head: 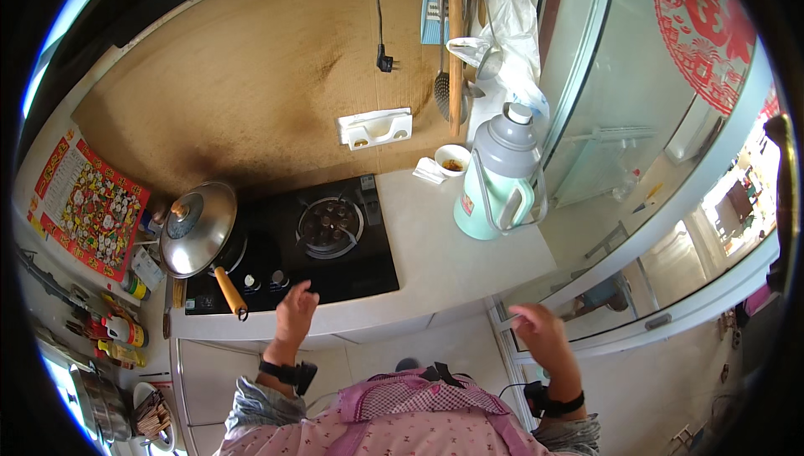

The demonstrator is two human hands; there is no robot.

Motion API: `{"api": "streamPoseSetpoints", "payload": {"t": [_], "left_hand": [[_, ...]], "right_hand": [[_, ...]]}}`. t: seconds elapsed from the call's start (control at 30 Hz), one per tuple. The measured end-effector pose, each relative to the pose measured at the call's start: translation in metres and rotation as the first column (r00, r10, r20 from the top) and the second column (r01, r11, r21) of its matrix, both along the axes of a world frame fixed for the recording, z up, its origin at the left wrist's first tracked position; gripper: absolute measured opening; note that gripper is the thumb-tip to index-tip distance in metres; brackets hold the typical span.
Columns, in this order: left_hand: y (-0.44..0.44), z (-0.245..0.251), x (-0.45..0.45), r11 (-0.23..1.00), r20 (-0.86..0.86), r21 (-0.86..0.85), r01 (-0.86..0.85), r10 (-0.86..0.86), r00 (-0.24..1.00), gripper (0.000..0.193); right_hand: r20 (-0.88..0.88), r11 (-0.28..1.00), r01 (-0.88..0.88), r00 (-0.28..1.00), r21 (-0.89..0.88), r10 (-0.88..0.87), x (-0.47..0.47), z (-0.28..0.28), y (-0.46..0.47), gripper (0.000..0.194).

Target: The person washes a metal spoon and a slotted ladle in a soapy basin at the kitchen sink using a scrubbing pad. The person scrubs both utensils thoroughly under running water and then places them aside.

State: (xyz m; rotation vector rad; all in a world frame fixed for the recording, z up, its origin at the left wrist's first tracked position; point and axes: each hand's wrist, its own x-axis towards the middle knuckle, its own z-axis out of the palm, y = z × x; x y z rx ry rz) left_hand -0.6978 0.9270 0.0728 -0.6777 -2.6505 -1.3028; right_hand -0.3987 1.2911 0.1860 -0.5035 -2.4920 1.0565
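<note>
My left hand point(296, 309), its fingers loosely curled and holding nothing, is over the front edge of the black gas stove point(370, 277), near the knobs. A wok with a domed metal lid point(201, 245) sits on the left burner, its wooden handle point(229, 291) pointing towards me. The right burner point(329, 227) has no pot on it. My right hand point(539, 324), also empty with fingers bent, is in the air before the glass sliding door. Beyond it, a mint-green thermos flask point(494, 192) with a grey top stands on the counter beside a small white bowl point(452, 160) with brown contents.
Ladles and a wooden rolling pin point(455, 48) hang on the back wall near a white plastic bag point(512, 29). A black plug point(384, 60) dangles above a white holder point(375, 129). Sauce bottles point(124, 330) stand at the left. The glass door's frame point(590, 344) lies at the right.
</note>
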Motion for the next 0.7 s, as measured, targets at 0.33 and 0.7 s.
{"api": "streamPoseSetpoints", "payload": {"t": [0.33, 0.7], "left_hand": [[0.220, 0.191, -0.091, 0.966, -0.330, 0.199, 0.164, -0.092, 0.939, 0.038], [0.414, 0.317, -0.185, 0.990, -0.329, 0.122, 0.069, -0.025, 0.944, 0.050]], "right_hand": [[-0.429, 0.955, 0.089, 0.902, 0.283, 0.044, -0.158, 0.214, 0.182, 0.021], [-0.315, 0.900, -0.058, 0.925, 0.431, 0.211, -0.353, 0.272, 0.297, 0.022]]}}
